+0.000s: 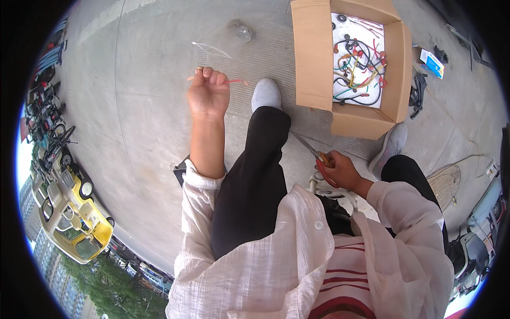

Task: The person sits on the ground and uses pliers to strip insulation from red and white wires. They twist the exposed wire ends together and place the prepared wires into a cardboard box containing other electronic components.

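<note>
Concrete floor [149,80] | printed blue-white box [432,64] at right | left hand [209,95] raised, palm up, fingers curled round red wire [236,81] | right hand [341,169] lower, fingers wrapped round scissors [321,156]

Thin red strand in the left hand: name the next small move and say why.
Probably bring the metal scissors with red-and-orange handles toward the thin red strand. The left hand grips the strand, with ends sticking out on both sides of the fist, while the right hand holds the scissors by their handles, blades pointing forward and well apart from the strand.
</note>
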{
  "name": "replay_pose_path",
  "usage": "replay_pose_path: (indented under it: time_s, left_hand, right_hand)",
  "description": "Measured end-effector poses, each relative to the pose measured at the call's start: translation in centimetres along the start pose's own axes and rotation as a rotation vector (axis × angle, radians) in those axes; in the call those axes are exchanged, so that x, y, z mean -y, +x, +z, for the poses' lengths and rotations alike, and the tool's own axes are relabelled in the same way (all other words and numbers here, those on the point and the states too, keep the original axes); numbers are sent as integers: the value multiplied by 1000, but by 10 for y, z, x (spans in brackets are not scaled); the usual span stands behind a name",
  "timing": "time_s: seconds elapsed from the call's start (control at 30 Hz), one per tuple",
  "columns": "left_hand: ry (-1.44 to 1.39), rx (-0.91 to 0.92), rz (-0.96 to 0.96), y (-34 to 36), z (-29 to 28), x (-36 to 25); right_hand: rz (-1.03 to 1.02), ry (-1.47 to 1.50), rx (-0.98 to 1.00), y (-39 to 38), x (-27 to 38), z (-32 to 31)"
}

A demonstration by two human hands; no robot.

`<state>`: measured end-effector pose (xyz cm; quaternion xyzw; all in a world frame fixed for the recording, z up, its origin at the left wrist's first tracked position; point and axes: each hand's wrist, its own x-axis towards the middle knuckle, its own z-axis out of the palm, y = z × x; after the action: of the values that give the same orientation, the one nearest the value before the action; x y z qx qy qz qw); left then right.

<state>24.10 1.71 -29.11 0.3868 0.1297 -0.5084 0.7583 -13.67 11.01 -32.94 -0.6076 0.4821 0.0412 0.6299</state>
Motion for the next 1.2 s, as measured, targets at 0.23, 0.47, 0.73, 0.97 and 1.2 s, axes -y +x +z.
replay_pose_path:
  time_s: [0.23, 0.47, 0.73, 0.97, 1.2]
  left_hand:
    - [-115, 12, -88, 14, -42, 7]
    - [-65, 115, -86, 14, -50, 3]
    - [-34, 217, -123, 8, -48, 1]
    - [4, 262, -149, 7, -47, 3]
    - [31, 270, -161, 11, -46, 9]
  right_hand:
    - [218, 483, 265, 57, 119, -9]
    - [315, 747, 545, 71, 141, 0]
    - [335, 803, 568, 83, 141, 6]
    - [331, 731, 504, 84, 148, 10]
    - [309, 581, 427, 90, 146, 13]
